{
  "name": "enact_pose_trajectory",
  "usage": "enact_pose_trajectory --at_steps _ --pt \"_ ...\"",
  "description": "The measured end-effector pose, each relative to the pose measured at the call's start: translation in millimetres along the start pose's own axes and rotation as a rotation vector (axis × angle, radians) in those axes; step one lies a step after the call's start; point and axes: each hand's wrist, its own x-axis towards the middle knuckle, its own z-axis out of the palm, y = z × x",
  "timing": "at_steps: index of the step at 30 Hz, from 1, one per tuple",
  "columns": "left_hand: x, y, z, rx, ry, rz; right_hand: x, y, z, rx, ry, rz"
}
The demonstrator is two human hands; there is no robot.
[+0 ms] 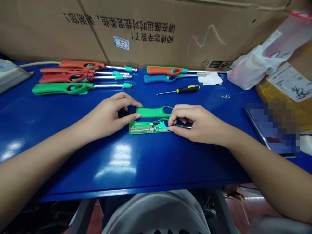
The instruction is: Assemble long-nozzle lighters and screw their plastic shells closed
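A gas lighter lies opened on the blue table, its green lower casing half [133, 131] exposing a clear fuel tank [141, 129], white wire and a teal trigger [162, 124]. Just behind it is the green upper casing half [151, 112], outer side up. My left hand [114, 112] has thumb and forefinger closed on that upper half's left end. At the right end of the lower half, my right hand [195, 122] is pinched with curled fingers; what lies between the fingertips is hidden. Part of a metal tube [186, 126] shows under this hand.
Red, orange and green lighters [62, 88] lie in a row at the back left. An orange lighter [162, 70], a blue lighter [158, 79] and a screwdriver [187, 89] are behind my hands. A cardboard box [146, 19] borders the back; a phone [268, 130] lies right.
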Motion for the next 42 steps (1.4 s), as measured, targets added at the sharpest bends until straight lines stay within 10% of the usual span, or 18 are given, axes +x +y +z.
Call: enact_pose_trajectory --at_steps 42 --pt "1 -4 0.9 -0.007 -0.006 -0.008 -4 -15 -1 -0.459 -0.070 -0.059"
